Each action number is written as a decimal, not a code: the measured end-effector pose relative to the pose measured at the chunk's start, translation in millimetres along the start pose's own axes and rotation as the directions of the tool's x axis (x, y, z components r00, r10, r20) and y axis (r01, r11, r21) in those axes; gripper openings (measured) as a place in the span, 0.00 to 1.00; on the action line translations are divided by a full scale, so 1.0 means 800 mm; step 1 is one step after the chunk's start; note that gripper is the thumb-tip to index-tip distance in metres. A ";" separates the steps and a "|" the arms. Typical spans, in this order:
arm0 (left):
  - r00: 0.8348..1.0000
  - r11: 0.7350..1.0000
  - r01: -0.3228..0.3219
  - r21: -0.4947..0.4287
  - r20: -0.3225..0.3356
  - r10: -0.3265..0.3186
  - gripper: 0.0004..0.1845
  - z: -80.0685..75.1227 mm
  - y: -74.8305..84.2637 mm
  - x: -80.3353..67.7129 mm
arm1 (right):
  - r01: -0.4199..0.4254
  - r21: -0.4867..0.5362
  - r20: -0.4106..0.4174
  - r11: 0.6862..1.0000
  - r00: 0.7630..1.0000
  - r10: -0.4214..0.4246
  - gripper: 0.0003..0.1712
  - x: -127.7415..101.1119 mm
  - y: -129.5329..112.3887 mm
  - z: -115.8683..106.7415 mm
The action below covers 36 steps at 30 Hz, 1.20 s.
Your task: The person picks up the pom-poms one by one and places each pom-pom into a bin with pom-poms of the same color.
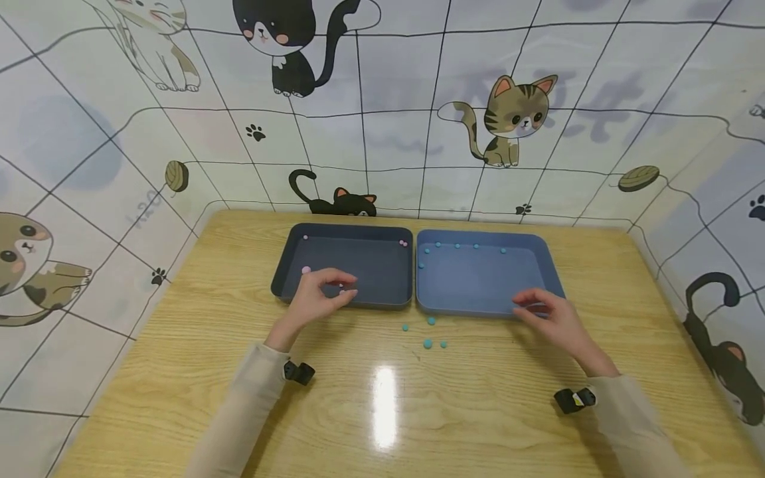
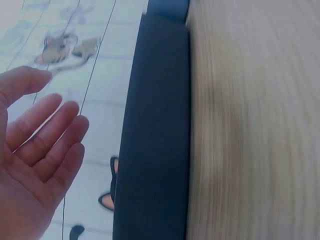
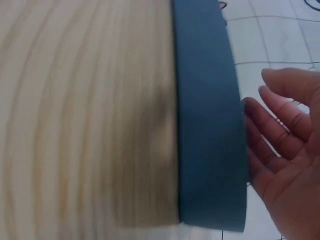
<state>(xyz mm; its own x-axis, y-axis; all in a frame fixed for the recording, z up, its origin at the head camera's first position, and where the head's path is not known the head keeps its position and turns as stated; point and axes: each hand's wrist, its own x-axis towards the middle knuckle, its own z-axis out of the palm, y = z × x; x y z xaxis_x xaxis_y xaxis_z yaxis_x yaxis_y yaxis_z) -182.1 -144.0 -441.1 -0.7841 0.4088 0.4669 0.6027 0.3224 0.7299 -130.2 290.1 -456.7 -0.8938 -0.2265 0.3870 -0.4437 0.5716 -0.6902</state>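
My left hand [image 1: 313, 295] hovers over the front left of a dark tray [image 1: 376, 265], thumb and index finger apart. In the left wrist view that hand's fingers [image 2: 55, 120] are loosely bent, with nothing in them. Several small pink beads [image 1: 306, 270] lie scattered in the dark tray. My right hand [image 1: 556, 322] is at the front right corner of a blue tray [image 1: 478, 285]. Its thumb and fingers stand apart around no object; whether they touch the rim, I cannot tell. Several teal beads [image 1: 457, 245] line the blue tray's back and left sides.
Several more teal beads [image 1: 427, 344] lie on the wooden table [image 1: 478, 411] in front of the trays, which stand side by side. Behind and at the sides hang sheets [image 1: 394, 139] printed with cats and grid lines.
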 end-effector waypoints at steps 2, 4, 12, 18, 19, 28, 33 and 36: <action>0.999 0.999 -0.044 -0.027 -0.001 0.044 0.12 0.006 0.013 0.004 | 0.011 -0.019 0.008 1.000 1.000 -0.011 0.13 -0.001 0.004 -0.002; 0.996 0.995 -0.088 -0.053 0.002 0.088 0.13 0.010 0.029 0.007 | 0.024 -0.031 0.011 0.999 1.000 -0.024 0.13 -0.002 0.009 -0.003; 0.991 0.990 -0.125 -0.064 0.041 0.128 0.16 0.029 0.073 0.017 | 0.033 -0.085 0.024 0.996 0.999 -0.031 0.13 -0.002 0.018 -0.002; 0.989 0.985 -0.119 -0.125 0.068 0.128 0.16 0.049 0.071 0.014 | 0.026 -0.120 0.042 0.992 0.999 -0.021 0.13 0.000 0.021 0.000; 0.989 0.984 -0.123 -0.131 0.069 0.133 0.17 0.055 0.066 0.013 | 0.024 -0.121 0.044 0.992 0.999 -0.018 0.12 0.000 0.022 0.000; 0.984 0.972 -0.094 -0.213 0.127 0.123 0.16 0.102 0.046 0.004 | 0.051 -0.128 0.091 0.990 0.995 -0.040 0.12 -0.003 0.028 0.000; 0.974 0.960 -0.003 -0.279 0.215 0.066 0.14 0.121 0.053 0.000 | 0.062 -0.112 0.085 0.992 0.995 -0.053 0.12 -0.003 0.030 0.001; 0.964 0.948 0.057 -0.313 0.263 0.029 0.15 0.132 0.055 -0.001 | 0.067 -0.090 0.079 0.994 0.995 -0.060 0.13 -0.003 0.030 0.002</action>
<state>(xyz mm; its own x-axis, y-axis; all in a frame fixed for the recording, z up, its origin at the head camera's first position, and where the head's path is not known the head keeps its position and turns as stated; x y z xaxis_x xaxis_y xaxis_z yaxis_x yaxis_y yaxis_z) -139.2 -39.7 -461.8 -0.6998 0.6281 0.3401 0.4807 0.0620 0.8747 -138.8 303.1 -474.8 -0.8681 -0.3215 0.3782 -0.4946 0.6241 -0.6048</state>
